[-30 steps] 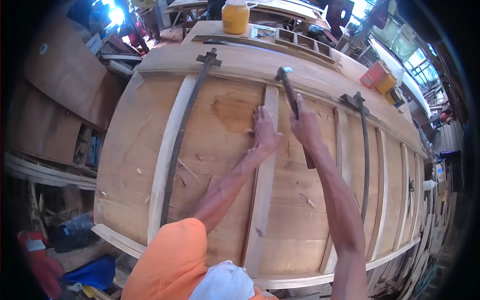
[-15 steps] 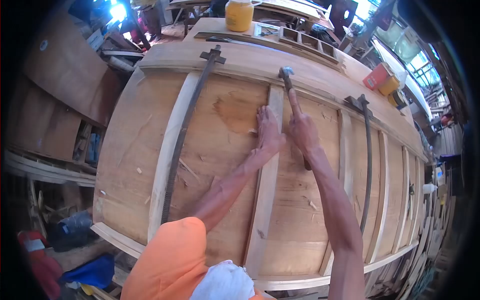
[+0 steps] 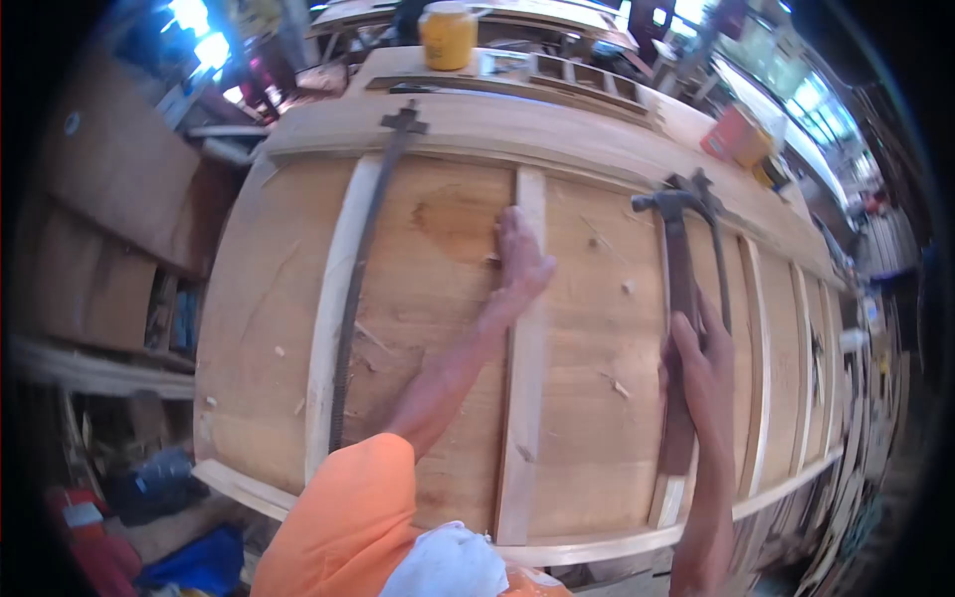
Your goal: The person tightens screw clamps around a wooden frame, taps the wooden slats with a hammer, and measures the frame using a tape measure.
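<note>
The left hand, flattish with fingers together, seems to steady a slat on the panel; the right hand grips a hammer. Striking there calls for clear fingers.

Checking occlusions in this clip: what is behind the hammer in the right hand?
A wooden slat, its lower end showing past the hammer; whatever lies directly behind the hammer and right hand is covered.

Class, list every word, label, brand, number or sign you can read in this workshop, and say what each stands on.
No text is readable.
Yellow tub: any print is too blurred.
Red container: too blurred.
Round pale mark on the brown panel: too small.
</note>
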A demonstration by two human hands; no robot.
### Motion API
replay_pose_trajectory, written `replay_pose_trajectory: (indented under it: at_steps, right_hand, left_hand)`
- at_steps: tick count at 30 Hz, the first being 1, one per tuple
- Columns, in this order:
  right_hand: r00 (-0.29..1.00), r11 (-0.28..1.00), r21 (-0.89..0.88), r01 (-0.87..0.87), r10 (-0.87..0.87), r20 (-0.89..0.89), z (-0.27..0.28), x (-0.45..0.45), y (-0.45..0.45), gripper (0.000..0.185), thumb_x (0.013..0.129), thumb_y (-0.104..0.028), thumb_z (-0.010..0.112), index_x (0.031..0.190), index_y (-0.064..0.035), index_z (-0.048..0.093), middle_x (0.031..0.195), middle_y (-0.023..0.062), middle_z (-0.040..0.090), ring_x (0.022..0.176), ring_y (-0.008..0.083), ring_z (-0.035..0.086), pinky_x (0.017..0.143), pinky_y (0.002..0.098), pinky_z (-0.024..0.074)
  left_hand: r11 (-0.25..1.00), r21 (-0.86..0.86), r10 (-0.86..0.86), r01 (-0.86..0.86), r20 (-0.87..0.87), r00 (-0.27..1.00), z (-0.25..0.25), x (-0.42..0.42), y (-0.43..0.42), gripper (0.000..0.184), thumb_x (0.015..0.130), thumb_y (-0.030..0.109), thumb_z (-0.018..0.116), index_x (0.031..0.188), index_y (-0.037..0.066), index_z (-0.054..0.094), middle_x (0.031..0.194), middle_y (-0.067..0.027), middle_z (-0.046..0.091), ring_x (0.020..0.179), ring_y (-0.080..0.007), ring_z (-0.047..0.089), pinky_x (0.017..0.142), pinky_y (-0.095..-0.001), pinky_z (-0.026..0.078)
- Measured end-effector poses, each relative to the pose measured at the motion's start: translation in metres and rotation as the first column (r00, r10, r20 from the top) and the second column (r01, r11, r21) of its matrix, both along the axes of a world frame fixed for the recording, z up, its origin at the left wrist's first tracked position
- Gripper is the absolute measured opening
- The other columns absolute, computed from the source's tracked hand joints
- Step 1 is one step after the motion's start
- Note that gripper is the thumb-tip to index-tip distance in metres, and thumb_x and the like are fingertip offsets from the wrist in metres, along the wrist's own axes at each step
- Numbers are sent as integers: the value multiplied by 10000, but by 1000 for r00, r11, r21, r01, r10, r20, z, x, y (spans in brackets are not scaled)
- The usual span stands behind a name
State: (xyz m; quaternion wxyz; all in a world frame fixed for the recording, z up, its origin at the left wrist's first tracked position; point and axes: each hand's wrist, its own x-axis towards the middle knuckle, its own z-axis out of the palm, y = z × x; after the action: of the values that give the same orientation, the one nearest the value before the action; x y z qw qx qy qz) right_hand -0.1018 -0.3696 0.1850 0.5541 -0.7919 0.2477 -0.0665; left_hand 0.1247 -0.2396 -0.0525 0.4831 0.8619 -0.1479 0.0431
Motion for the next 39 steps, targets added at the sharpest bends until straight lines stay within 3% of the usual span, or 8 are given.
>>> replay_pose_trajectory:
  at_steps: [5, 7, 10, 18, 23, 24, 32, 39]
  right_hand:
    - [911, 901, 159, 403, -411, 22, 64, -157, 8, 525, 1093, -254, 586, 1550, -33, 450, 723, 22, 569, 482, 90, 532, 390, 239, 420]
    - [878, 866, 193, 462, -477, 35, 72, -199, 11, 516, 1094, -262, 584, 1538, -32, 458, 720, 20, 562, 479, 87, 530, 380, 235, 413]
    - [876, 879, 96, 467, -475, 85, 68, -240, 15, 508, 1097, -263, 568, 1536, -31, 459, 720, 22, 557, 477, 87, 528, 378, 228, 409]
    - [800, 800, 71, 596, -599, 36, 51, -298, 47, 569, 1060, -245, 594, 1545, 11, 443, 742, 44, 577, 495, 88, 522, 402, 244, 417]
    - [694, 692, 123, 712, -719, 31, 36, -336, 70, 530, 1046, -261, 596, 1471, 35, 487, 727, 55, 571, 499, 103, 528, 409, 255, 421]
    - [647, 645, 93, 758, -762, 9, 38, -342, 73, 503, 1045, -272, 590, 1430, 40, 509, 713, 55, 563, 490, 111, 530, 408, 261, 422]
    - [447, 155, 577, 802, -797, -407, 24, -439, 164, 350, 1041, -300, 570, 1192, 16, 563, 695, 75, 578, 403, 161, 516, 359, 294, 461]
    - [250, -131, 751, 647, -894, -372, -52, -437, 178, 375, 1091, -373, 550, 1222, -21, 550, 780, 53, 581, 523, 145, 551, 419, 308, 497]
  left_hand:
    - [956, 293, 1, -25, 83, 997, 32, -10, -16, 1004, 785, 226, 831, 1554, -143, 301, 1581, -382, 386, 1513, -504, 337, 1283, -498, 274]
    - [986, 150, -115, 70, 318, 941, 63, -32, -29, 812, 872, 230, 793, 1512, -104, 421, 1569, -345, 429, 1494, -495, 370, 1271, -485, 303]
    - [863, -6, -500, 505, 133, 856, 92, -88, -82, 670, 905, 149, 744, 1497, -43, 493, 1588, -318, 426, 1514, -479, 354, 1291, -496, 259]
    - [120, 424, -925, 897, 375, -54, 62, -191, -146, 720, 902, 361, 802, 1486, 40, 529, 1589, -234, 458, 1520, -434, 363, 1300, -522, 226]
    - [43, 539, -996, 841, -46, 81, 58, -197, -185, 707, 813, 524, 846, 1311, 61, 652, 1326, -195, 621, 1339, -394, 525, 1187, -528, 372]
    - [143, 362, -942, 921, 336, 15, 4, -186, -196, 673, 798, 544, 854, 1238, 64, 684, 1251, -203, 646, 1255, -407, 560, 1111, -512, 425]
    - [171, 375, -934, 911, 357, 29, 41, -213, -178, 698, 725, 435, 911, 1308, 151, 651, 1274, -80, 649, 1321, -310, 532, 1145, -481, 319]
    - [171, 357, -954, 918, 294, 64, 43, -214, -177, 694, 705, 413, 925, 1291, 148, 664, 1270, -74, 654, 1307, -289, 541, 1147, -475, 295]
